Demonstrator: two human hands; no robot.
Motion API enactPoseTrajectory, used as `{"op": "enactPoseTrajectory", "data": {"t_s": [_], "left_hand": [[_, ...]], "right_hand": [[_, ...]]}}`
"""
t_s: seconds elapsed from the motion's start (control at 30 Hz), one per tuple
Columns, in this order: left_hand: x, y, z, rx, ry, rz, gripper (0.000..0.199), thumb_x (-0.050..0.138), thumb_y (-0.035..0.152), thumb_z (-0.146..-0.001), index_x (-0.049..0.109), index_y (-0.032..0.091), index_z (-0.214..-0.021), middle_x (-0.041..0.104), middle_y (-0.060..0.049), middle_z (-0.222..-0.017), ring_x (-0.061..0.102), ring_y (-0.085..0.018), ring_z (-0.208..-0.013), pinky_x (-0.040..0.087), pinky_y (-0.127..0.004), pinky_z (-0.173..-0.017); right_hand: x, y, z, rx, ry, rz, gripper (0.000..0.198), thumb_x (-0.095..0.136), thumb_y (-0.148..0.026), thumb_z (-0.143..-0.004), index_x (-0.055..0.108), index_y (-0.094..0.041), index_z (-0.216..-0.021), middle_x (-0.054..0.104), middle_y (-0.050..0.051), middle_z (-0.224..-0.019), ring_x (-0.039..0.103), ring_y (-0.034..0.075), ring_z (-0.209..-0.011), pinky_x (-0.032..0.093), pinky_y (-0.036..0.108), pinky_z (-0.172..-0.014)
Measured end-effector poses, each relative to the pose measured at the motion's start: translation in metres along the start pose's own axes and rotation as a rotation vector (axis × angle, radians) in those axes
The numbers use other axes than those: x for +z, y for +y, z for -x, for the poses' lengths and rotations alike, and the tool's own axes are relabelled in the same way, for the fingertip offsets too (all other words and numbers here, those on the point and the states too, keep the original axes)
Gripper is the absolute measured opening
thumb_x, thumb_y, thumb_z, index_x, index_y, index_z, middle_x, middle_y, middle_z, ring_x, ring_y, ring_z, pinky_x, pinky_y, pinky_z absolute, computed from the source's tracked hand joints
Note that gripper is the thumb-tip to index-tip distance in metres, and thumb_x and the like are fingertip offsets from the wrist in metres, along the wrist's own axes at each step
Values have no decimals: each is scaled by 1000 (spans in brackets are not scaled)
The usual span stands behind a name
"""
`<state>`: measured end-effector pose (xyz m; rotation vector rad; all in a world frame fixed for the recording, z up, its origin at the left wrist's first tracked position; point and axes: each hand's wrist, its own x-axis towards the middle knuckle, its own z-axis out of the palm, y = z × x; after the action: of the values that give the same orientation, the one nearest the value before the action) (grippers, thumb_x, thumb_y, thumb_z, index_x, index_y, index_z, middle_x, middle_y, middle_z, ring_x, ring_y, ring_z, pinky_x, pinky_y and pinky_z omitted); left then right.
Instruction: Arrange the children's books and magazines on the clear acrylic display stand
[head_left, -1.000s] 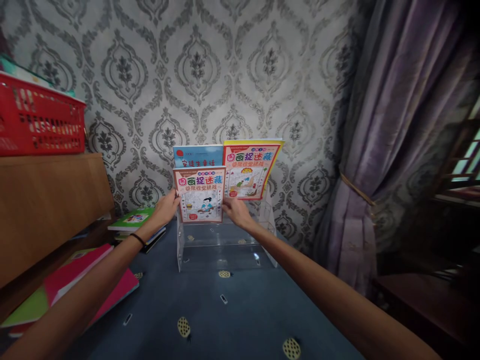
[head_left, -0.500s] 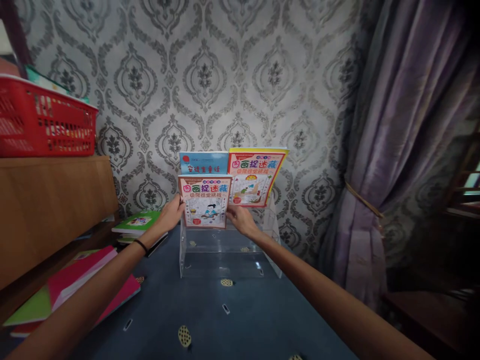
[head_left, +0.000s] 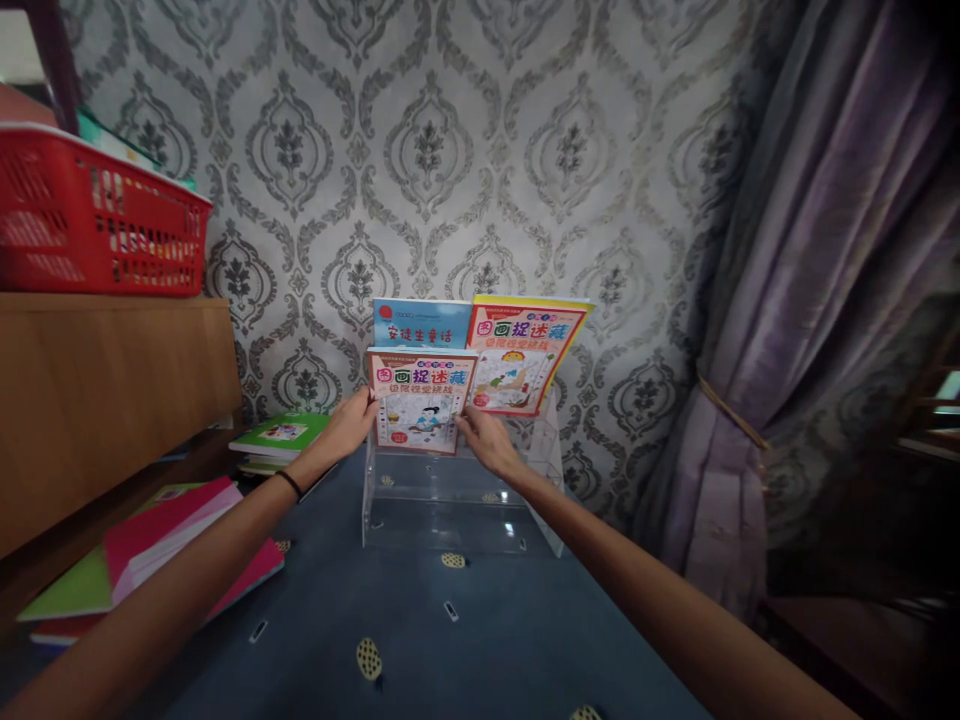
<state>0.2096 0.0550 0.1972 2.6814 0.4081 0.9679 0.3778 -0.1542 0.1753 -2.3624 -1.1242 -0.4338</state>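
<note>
- The left hand [head_left: 352,425] reaches forward at the end of a stretched arm, its thumb and fingers clamped on the left edge of a book.
- The right hand [head_left: 484,438], its arm angling in from the lower right, pinches that book's right edge, low down.
- The front book [head_left: 420,405] stands upright between the two hands, cover facing the person.
- Just behind and above it rises a blue book [head_left: 427,325]; a yellow-edged book [head_left: 536,355] leans above the right hand, close to its fingers.
- Below both hands, the clear stand [head_left: 461,538] has its side panels near each wrist.
- Nearer the person than the hands, the table [head_left: 465,660] gives the widest room for moving.
- Left of the left hand, a green book [head_left: 281,432] tops a pile near the wrist, limiting sideways room.
- Well beyond the right hand hangs a curtain [head_left: 720,500].
</note>
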Motion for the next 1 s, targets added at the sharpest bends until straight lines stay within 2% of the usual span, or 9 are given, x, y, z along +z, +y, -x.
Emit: {"op": "enactPoseTrajectory", "data": {"t_s": [0.13,0.33,0.7,0.87,1.0], "left_hand": [[2,1,-2,-24,21,3,19,43,24,-98,58,17,-107,72,-15,-109,68,-29,-104,50,-40,-91],[0,3,-1,-43,12,-22,18,45,25,-98,60,17,-101,73,-15,-107,68,-28,-101,49,-38,-90],[-2,4,2,-36,1,-18,17,45,24,-98,60,16,-102,72,-14,-105,68,-28,-99,49,-38,-90],[-2,1,4,-19,4,1,19,45,26,-98,60,17,-106,72,-13,-107,67,-27,-102,50,-37,-93],[-3,-18,12,-39,-3,-3,27,43,24,-99,60,14,-117,70,-13,-118,65,-25,-112,48,-35,-98]], "right_hand": [[1,-2,-1,5,5,23,27,43,-31,-104,67,-18,-107,76,11,-98,69,23,-89,36,27,-68],[2,0,-1,-23,11,25,26,45,-29,-102,69,-18,-106,76,10,-95,68,22,-85,35,26,-66],[2,7,-1,-79,24,-61,27,47,-25,-97,72,-17,-104,77,11,-97,69,23,-86,44,27,-73],[1,8,0,-83,33,-106,29,47,-24,-97,72,-18,-109,77,10,-105,71,25,-95,49,29,-80],[6,10,5,-75,57,-148,35,45,-25,-97,67,-15,-123,74,14,-120,68,27,-111,50,35,-92]]}}
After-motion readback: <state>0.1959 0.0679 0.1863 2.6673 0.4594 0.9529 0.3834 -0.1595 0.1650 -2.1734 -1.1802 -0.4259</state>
